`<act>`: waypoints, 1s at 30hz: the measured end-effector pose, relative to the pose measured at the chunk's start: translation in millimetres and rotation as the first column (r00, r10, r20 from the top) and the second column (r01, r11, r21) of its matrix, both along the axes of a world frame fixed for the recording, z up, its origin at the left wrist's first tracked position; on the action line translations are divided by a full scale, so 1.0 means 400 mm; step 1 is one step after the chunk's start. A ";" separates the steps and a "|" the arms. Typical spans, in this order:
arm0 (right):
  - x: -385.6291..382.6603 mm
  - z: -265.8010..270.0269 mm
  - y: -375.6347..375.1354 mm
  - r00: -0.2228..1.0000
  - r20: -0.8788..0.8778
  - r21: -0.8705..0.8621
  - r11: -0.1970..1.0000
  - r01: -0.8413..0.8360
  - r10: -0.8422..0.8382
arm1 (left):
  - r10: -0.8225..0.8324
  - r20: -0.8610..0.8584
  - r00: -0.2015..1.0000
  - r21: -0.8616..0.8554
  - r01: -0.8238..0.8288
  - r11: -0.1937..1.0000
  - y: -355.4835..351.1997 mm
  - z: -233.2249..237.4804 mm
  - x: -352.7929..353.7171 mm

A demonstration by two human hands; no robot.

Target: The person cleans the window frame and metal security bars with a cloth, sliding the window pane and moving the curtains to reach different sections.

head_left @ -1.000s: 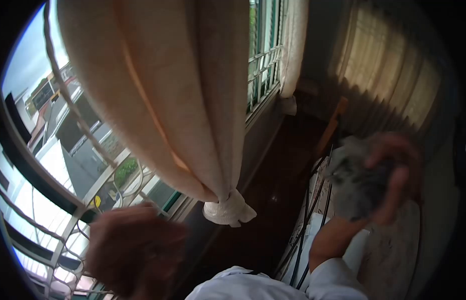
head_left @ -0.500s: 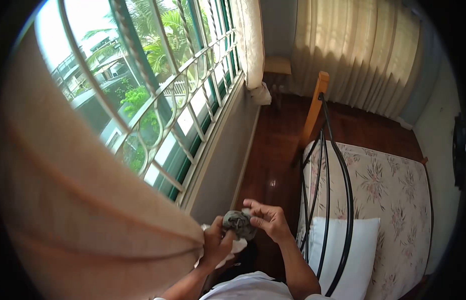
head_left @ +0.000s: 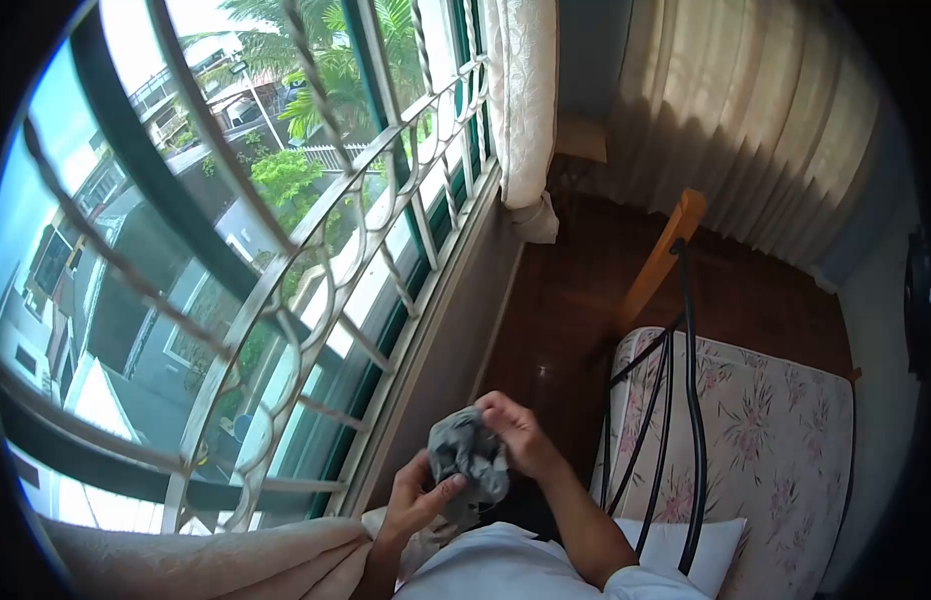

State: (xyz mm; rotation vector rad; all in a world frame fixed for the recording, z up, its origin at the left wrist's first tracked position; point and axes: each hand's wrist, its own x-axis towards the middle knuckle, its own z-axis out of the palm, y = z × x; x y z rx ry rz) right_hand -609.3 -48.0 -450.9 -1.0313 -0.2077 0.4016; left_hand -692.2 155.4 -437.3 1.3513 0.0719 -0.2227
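A crumpled grey cloth is held between my two hands, low in the middle of the view. My left hand grips its lower left side, with the thumb pressed on top. The fingers of my right hand pinch its upper right edge. Beside my left forearm, the beige curtain is bunched together and runs to the lower left.
Left of me is a window with a white metal grille above a sill. A bed with a floral mattress, black metal rails and a wooden post stands to the right. A white pillow lies on it.
The grey cloth has gone from a tight bundle to a looser, wider spread. My right hand has closed on its edge. The view has shifted, showing more window and less curtain.
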 end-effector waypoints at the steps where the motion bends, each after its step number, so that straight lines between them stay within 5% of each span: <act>1: 0.041 0.012 0.006 0.996 0.089 -0.047 0.999 -0.020 0.025 | -0.069 -0.016 0.997 0.080 0.070 0.994 -0.008 -0.010 0.031; 4: 0.197 -0.001 -0.029 0.986 0.099 -0.035 0.991 -0.132 0.135 | 0.160 0.065 0.985 -0.065 -0.156 0.986 0.016 -0.060 0.113; 6: 0.305 0.009 -0.073 0.925 0.130 0.261 0.888 -0.379 0.357 | 0.212 0.079 0.974 -0.108 -0.203 0.973 0.026 -0.080 0.183; 8: 0.426 -0.041 -0.114 0.883 0.143 0.251 0.846 -0.470 0.448 | 0.303 0.139 0.943 -0.283 -0.256 0.924 -0.008 -0.059 0.263; 13: 0.694 -0.089 -0.166 0.642 0.208 -0.142 0.672 -0.727 0.738 | 0.333 -0.018 0.943 -0.056 -0.334 0.941 -0.173 0.055 0.517; 16: 0.806 -0.082 -0.194 0.607 0.196 -0.302 0.637 -0.710 0.770 | 0.128 -0.092 0.987 0.260 -0.100 0.960 -0.205 0.116 0.679; 17: 0.840 -0.058 -0.207 0.581 0.182 -0.378 0.602 -0.703 0.793 | 0.139 -0.113 0.984 0.259 -0.106 0.960 -0.207 0.126 0.715; 18: 0.883 -0.018 -0.232 0.577 0.142 -0.631 0.523 -0.573 0.804 | 0.100 -0.111 0.989 0.262 -0.068 0.963 -0.207 0.136 0.749; 19: 0.912 0.013 -0.258 0.573 0.133 -0.627 0.516 -0.583 0.809 | 0.060 -0.104 0.993 0.265 -0.031 0.964 -0.207 0.142 0.785; 21: 0.964 0.063 -0.304 0.609 0.171 -0.946 0.301 -0.118 0.775 | -0.029 -0.136 0.990 0.331 0.073 0.941 -0.219 0.142 0.846; 23: 1.012 0.097 -0.328 0.620 0.075 -0.974 0.192 -0.123 0.781 | -0.289 -0.189 0.939 0.289 0.334 0.897 -0.240 0.141 0.898; 25: 1.045 0.067 -0.340 0.488 0.636 -0.705 0.708 0.051 0.598 | -0.349 -0.143 0.926 0.234 0.374 0.897 -0.259 0.124 0.953; 26: 1.065 0.013 -0.313 0.523 0.708 -0.402 0.880 -0.254 0.474 | -0.115 0.096 0.989 0.253 0.087 0.964 -0.285 0.104 0.982; 27: 1.060 -0.016 -0.305 0.527 0.704 -0.406 0.879 -0.250 0.475 | 0.132 0.328 0.935 0.200 -0.206 0.958 -0.309 0.093 1.006; 28: 1.044 -0.038 -0.301 0.730 0.425 -0.222 0.843 -0.490 0.536 | 0.131 0.331 0.934 0.193 -0.203 0.960 -0.328 0.096 1.038; 29: 1.030 -0.056 -0.292 0.785 0.091 0.043 0.785 -0.618 0.613 | 0.223 0.429 0.875 0.470 -0.427 0.773 -0.341 0.104 1.075; 30: 1.024 -0.071 -0.269 0.825 0.054 0.066 0.822 -0.565 0.563 | 0.266 0.549 0.792 0.649 -0.605 0.461 -0.347 0.109 1.094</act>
